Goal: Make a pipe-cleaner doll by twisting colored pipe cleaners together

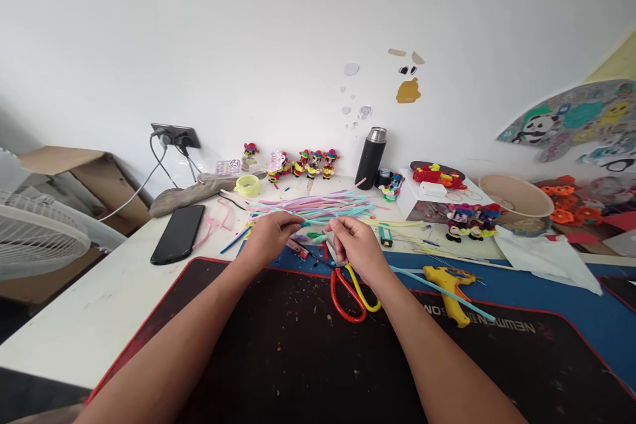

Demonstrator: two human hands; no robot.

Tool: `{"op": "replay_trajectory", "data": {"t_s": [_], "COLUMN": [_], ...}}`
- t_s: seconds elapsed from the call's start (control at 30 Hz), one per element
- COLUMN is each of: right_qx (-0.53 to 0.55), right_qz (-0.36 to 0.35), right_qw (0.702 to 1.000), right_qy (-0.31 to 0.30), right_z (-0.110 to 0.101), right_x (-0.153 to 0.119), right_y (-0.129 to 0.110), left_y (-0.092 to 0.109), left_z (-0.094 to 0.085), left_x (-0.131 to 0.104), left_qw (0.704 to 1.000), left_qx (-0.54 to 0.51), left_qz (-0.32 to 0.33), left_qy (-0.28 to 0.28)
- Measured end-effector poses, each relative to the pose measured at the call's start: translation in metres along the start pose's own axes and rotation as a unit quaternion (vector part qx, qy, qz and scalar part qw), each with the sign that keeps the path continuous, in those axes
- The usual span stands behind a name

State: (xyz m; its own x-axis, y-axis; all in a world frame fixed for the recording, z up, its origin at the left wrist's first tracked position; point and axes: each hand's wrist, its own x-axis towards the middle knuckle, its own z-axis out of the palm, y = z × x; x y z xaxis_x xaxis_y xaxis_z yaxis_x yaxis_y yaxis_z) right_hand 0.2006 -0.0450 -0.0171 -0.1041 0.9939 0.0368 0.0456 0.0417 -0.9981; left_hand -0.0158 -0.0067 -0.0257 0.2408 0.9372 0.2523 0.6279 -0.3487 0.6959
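My left hand (pixel 271 236) is closed in a pinch, with a bit of blue-green pipe cleaner (pixel 307 222) at its fingertips. Close by on the right, my right hand (pixel 356 245) pinches too, thumb against forefinger. A long light-blue pipe cleaner (pixel 442 293) comes out from behind that hand and slants over the mat; its stretch inside the fingers is hidden. Below my right hand lie scissors with a red and a yellow handle (pixel 348 298), their blades partly covered. Behind both hands spreads a pile of pastel pipe cleaners (pixel 318 204).
A yellow glue gun (pixel 452 291) rests on the black mat (pixel 298 358) at right. On the left are a phone (pixel 177 234) and a fan (pixel 40 232). Along the wall stand a black thermos (pixel 371 159), small fuzzy figures (pixel 314 164) and a yellow tape roll (pixel 247 185).
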Motion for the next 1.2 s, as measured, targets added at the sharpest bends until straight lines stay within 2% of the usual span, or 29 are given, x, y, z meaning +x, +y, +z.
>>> {"op": "replay_trajectory", "data": {"t_s": [0.13, 0.3, 0.53, 0.7, 0.77, 0.83, 0.9, 0.97, 1.03, 1.1, 1.2], "right_qx": [-0.007, -0.014, -0.05, -0.079, -0.094, -0.113, -0.128, -0.134, -0.138, -0.147, -0.166], "right_qz": [-0.002, -0.001, 0.006, 0.004, 0.0, -0.001, -0.001, -0.005, -0.012, -0.019, -0.026], "right_qw": [1.0, 1.0, 0.998, 0.997, 0.995, 0.993, 0.991, 0.991, 0.99, 0.989, 0.985], "right_qy": [-0.004, -0.012, -0.025, -0.026, -0.03, -0.033, -0.033, -0.029, -0.026, -0.029, -0.033], "right_z": [0.002, 0.004, 0.006, 0.009, 0.009, 0.009, 0.008, 0.007, 0.007, 0.007, 0.008], "right_x": [-0.001, -0.001, -0.004, -0.005, -0.006, -0.006, -0.007, -0.007, -0.007, -0.007, -0.008], "right_y": [0.0, -0.001, -0.003, -0.003, -0.003, -0.003, -0.003, -0.003, -0.003, -0.002, -0.002], "left_y": [-0.001, -0.007, -0.008, 0.001, 0.005, 0.006, 0.002, -0.008, -0.022, -0.039, -0.058], "left_z": [0.008, 0.015, 0.02, 0.018, 0.01, -0.006, -0.029, -0.055, -0.079, -0.098, -0.114], "left_x": [-0.001, -0.001, -0.001, -0.003, -0.002, 0.0, 0.001, 0.001, 0.0, -0.001, -0.003], "left_qw": [0.994, 0.982, 0.979, 0.987, 0.989, 0.99, 0.99, 0.981, 0.966, 0.942, 0.898], "left_qx": [0.084, 0.12, 0.129, 0.093, 0.071, 0.057, 0.061, 0.117, 0.205, 0.3, 0.401], "left_qz": [0.071, 0.136, 0.147, 0.134, 0.132, 0.11, 0.05, -0.023, -0.078, -0.123, -0.18], "left_qy": [-0.025, -0.048, -0.06, -0.018, 0.014, 0.061, 0.115, 0.15, 0.133, 0.086, 0.028]}}
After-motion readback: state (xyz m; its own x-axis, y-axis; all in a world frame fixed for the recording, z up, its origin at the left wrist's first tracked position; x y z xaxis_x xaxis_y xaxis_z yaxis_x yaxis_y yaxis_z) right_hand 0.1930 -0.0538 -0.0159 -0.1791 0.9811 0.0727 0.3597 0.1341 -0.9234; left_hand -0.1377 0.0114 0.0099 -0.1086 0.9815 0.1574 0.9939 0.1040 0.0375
